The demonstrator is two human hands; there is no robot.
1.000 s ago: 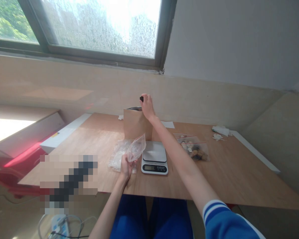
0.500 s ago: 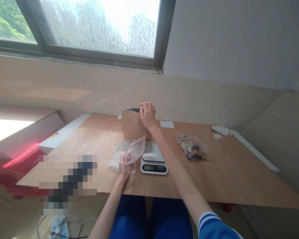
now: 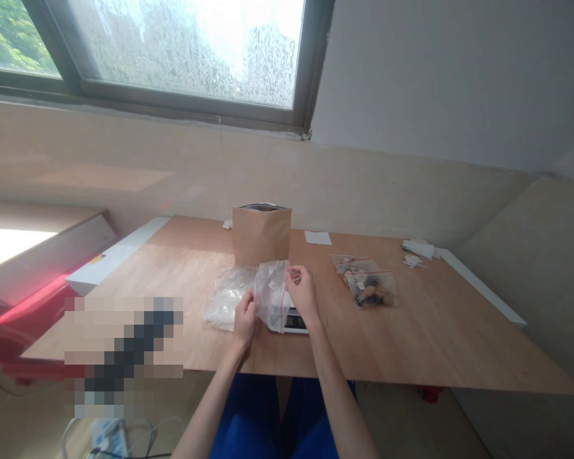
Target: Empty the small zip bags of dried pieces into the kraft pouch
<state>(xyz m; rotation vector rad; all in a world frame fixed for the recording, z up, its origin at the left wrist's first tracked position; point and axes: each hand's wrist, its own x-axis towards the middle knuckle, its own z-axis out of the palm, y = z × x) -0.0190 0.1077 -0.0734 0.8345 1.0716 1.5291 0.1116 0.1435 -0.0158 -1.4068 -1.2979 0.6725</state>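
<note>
Here we have both hands meeting at one clear zip bag (image 3: 270, 290), held up between them, in front of the scale (image 3: 296, 324) and hiding much of it. Our left hand (image 3: 245, 315) has its grip closed on the bag's left edge, thumb uppermost. Our right hand (image 3: 300, 290) has its grip pinched at the far right corner, by the upper end of the red strip. That's the relation to watch: the bag lies left of the right grip and right of the left one, its longer side seeming to run away from us, with the strip along the right-hand edge. Neither hand is nearer; both are touching it.

Just left sits a heap of clear bags (image 3: 219, 305). Straight beyond stands the brown pouch (image 3: 261, 237), upright, its mouth parted. Over to the right, filled zip bags (image 3: 370, 290) lie overlapping, well apart from our hands.

All of this rests on a wooden tabletop (image 3: 440, 331), pushed up towards a pale wall (image 3: 387, 191), with bright light coming through the window (image 3: 186, 51).
</note>
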